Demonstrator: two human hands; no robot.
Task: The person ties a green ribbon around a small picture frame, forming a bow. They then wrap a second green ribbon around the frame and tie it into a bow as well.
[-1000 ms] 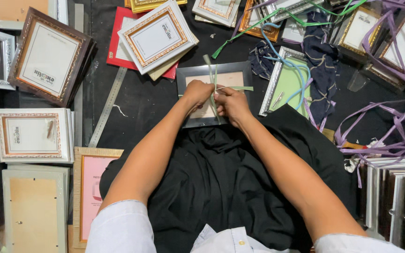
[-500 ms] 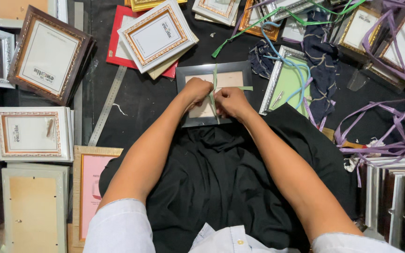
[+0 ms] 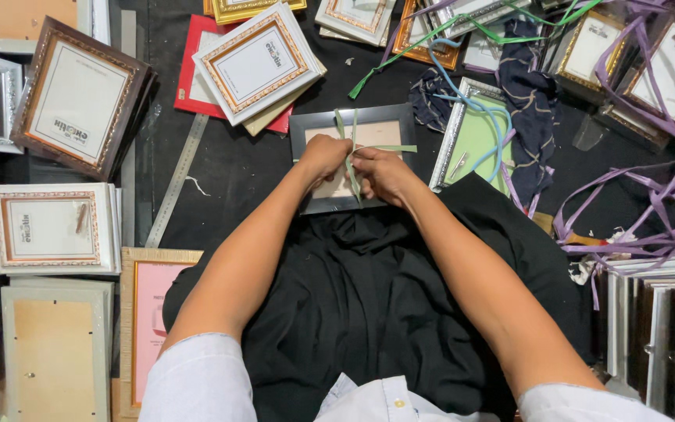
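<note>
A dark grey picture frame lies on the black floor cloth in front of me, with a thin green ribbon crossed over it. My left hand and my right hand meet over the frame's middle, fingers pinched on the ribbon where its strands cross. One loose ribbon end runs to the right across the frame, and two short ends stick up toward the frame's top edge. The lower part of the frame is hidden under my hands.
Many framed pictures lie around: a brown one and white ones at the left, a white-gold one on red above. A steel ruler lies left of my arm. Purple ribbons tangle at right, stacked frames at lower right.
Both hands have stayed on the ribbon at the frame's middle, shifting only slightly as the fingers work the crossing strands. The frame has not moved.
</note>
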